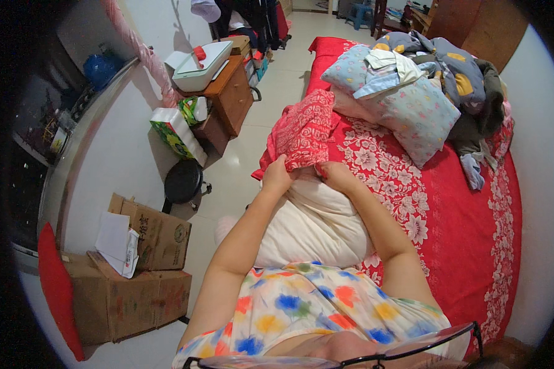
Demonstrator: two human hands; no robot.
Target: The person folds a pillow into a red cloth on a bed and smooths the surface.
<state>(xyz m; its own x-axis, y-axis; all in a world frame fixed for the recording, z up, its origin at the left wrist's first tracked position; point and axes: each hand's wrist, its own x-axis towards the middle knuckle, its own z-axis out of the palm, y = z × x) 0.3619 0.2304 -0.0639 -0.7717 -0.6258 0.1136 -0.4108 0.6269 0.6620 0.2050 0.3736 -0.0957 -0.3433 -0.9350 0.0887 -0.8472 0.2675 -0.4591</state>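
Before me a red patterned pillowcase (pixel 302 127) lies bunched over the near-left part of the bed, its opening edge towards me. My left hand (pixel 278 175) grips the left side of that edge. On the right side, my right hand (pixel 338 176) is closed on the same edge. A cream-white pillow (pixel 311 226) rests against my body between my forearms, and its far end meets the opening between my hands. How far it reaches inside is hidden by the cloth.
The bed has a red flowered sheet (pixel 461 221). Light-blue floral pillows (pixel 411 120), clothes and a grey quilt (pixel 459 69) are piled at its far right. Left stand a wooden cabinet (pixel 233 97), a black round stool (pixel 183 181) and cardboard boxes (pixel 143 300).
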